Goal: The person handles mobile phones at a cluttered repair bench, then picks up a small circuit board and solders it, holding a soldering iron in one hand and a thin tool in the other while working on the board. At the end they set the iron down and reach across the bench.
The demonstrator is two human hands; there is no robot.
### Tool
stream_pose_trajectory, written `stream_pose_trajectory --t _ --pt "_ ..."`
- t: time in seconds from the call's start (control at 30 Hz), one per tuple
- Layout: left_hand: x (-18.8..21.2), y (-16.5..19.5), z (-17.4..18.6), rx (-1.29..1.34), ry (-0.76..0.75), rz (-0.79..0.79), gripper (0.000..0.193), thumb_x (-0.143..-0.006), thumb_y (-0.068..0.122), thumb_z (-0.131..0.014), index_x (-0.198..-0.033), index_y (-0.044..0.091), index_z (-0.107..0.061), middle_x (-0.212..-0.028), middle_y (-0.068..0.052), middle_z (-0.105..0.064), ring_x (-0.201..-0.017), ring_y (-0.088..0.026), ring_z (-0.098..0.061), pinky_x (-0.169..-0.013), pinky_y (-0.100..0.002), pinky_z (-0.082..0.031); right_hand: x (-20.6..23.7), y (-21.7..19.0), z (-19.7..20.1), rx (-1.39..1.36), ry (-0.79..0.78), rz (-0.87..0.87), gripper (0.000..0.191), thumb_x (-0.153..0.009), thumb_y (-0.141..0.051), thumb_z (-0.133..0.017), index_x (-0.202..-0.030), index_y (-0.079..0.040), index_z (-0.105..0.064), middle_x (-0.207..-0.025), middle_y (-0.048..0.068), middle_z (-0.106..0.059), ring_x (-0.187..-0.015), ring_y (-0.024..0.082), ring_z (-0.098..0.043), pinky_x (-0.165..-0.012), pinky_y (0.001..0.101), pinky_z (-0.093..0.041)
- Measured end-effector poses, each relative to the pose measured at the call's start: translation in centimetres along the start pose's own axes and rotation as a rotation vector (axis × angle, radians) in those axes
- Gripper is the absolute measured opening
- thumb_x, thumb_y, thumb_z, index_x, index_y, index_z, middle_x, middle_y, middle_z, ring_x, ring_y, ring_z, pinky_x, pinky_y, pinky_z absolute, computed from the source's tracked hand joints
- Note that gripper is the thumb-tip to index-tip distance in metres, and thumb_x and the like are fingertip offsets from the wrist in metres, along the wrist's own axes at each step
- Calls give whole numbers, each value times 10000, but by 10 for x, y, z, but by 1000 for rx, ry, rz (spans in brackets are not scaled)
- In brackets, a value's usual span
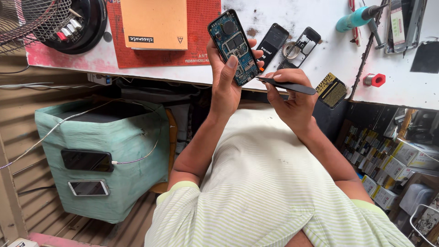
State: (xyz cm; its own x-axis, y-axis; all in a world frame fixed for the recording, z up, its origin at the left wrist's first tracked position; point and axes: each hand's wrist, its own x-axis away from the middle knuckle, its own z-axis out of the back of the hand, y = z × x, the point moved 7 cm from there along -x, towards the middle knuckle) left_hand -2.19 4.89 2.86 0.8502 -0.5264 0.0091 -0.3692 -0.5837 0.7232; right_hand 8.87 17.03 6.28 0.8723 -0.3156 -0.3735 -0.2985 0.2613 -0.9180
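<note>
Head view: hands (L, R) hold opened phone, tweezers w/ room above bench edge.

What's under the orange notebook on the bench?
The orange notebook lies on a red work mat, which shows past its left, bottom and right edges. The mat rests on the white bench. Whatever lies directly beneath the notebook is covered.

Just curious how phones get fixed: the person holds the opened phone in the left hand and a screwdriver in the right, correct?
Not quite. The head view shows the left hand holding the opened phone, but the right hand holds black tweezers, not a screwdriver. A teal-handled screwdriver lies on the table.
</note>
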Motion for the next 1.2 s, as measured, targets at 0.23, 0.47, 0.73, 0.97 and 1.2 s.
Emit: stream_pose_trajectory --t 0.23,0.47,0.73,0.97,1.2 --pt "4 -12 5 183 111 40 542 -1110 366 -522 -1508 119 -248 -1387 -216 -533 -1238 -308 -623 -1041 -507 -565 -1 -23 -6 253 -54 246 313 -918 157 -742 -1149 24 -579 -1146 182 -665 -1079 331 -720 -911 390 -607" --pt "5 -17 8 551 147 243 571 -1119 465 -437 -1425 -17 -431 -1330 -219 -581 -1223 -325 -625 -1039 -519 -548 3 -28 -12 230 -72 466 306 -918 131 -748 -1132 12 -564 -1142 193 -653 -1129 391 -700 -942 451 -616" --pt "8 -8 4 400 76 136 524 -1153 433 -393 -1482 25 -408 -1369 -250 -571 -1251 -344 -624 -1048 -530 -553 11 0 10 -225 163 89 228 -1047 94 -638 -1199 -32 -523 -1236 119 -581 -1129 250 -685 -926 364 -635" --pt "7 -17 0 336 24 136 425 -1186 316 -339 -1550 99 -362 -1411 -224 -569 -1282 -331 -620 -1075 -516 -554 10 21 19 -205 249 -83 215 -1112 72 -590 -1303 -23 -616 -1072 106 -673 -1003 159 -726 -905 304 -582" --pt "8 -27 -1 278 -7 159 443 -1199 297 -335 -1599 107 -318 -1404 -214 -575 -1258 -296 -620 -1058 -467 -549 -4 -10 1 346 -1 187 355 -909 77 -809 -1202 -26 -638 -1148 116 -727 -1096 294 -645 -979 368 -531"
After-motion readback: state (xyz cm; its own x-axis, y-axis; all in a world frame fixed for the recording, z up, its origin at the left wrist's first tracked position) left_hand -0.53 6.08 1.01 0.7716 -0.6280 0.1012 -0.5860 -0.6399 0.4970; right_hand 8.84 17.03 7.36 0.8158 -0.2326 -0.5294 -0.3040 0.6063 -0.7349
